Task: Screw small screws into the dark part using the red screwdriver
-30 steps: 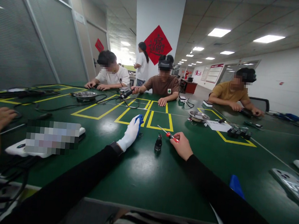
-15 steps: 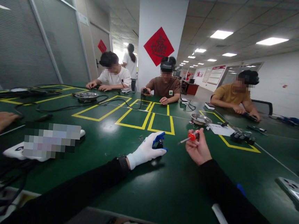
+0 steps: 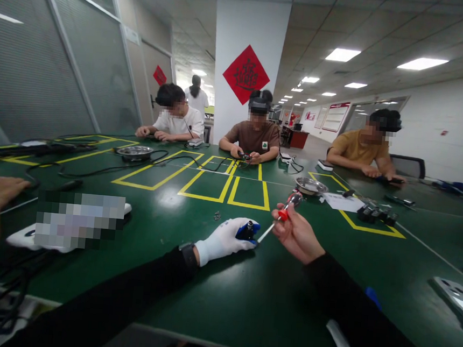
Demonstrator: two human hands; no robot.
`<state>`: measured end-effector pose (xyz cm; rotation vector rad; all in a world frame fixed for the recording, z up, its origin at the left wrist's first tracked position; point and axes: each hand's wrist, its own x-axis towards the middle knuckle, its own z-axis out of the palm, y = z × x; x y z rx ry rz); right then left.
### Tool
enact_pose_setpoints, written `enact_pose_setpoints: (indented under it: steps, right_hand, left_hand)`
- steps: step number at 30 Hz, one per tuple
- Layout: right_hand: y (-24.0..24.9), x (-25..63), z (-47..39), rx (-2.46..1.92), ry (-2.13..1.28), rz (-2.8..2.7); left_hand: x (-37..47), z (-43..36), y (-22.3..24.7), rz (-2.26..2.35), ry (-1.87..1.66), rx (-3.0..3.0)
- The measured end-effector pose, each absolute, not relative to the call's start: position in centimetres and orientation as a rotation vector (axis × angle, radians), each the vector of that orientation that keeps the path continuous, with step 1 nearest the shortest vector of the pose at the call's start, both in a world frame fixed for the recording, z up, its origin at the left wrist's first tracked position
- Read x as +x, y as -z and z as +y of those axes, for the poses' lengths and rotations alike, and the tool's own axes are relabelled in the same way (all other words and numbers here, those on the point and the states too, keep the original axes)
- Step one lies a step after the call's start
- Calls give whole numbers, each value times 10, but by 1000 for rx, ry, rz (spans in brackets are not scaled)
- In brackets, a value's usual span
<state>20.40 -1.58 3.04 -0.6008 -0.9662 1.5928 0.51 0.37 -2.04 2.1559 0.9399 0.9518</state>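
Seemingly steadying it, the left hand (image 3: pixel 225 243)'s gloved fingers wrap an upright black cylindrical part (image 3: pixel 249 231), inward from the green counter (image 3: pixel 204 301)'s near edge; the right hand (image 3: pixel 302 237)'s fingers pinch a red-handled metal screwdriver (image 3: pixel 283 213), tip beside it.

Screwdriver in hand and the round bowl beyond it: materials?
Screwdriver: shaft likely bare steel, pale with a straight metallic sheen; handle probably glossy plastic, red and dark with highlights.
Bowl: looks like polished stainless steel, silvery with mirror-like reflections; another shiny metal is possible.
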Motion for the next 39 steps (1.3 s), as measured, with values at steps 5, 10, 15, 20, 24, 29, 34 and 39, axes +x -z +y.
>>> enact_pose_setpoints:
  steps: [5, 10, 15, 20, 24, 29, 34, 39]
  right_hand:
    - [-27, 196, -19, -576, -1403, -1102]
    - [-23, 190, -29, -581, -1054, -1339]
    - [-16, 183, -38, -565, -873, -1529]
    - [-8, 183, -34, -595, -837, -1643]
    - [-4, 185, -33, -609, -851, -1693]
    - [-2, 184, -35, -581, -845, -1728]
    - [0, 184, -36, -594, -811, -1706]
    - [1, 184, -36, -580, -790, -1696]
  left_hand:
    - [6, 1, 19, 909, -914, 2177]
    - [7, 2, 23, 915, -942, 2172]
    - [7, 1, 22, 916, -950, 2180]
    - [6, 0, 19, 876, -935, 2198]
    - [5, 2, 20, 870, -933, 2188]
    - [5, 4, 23, 853, -931, 2196]
    - [5, 7, 26, 869, -926, 2199]
    - [4, 7, 27, 915, -923, 2201]
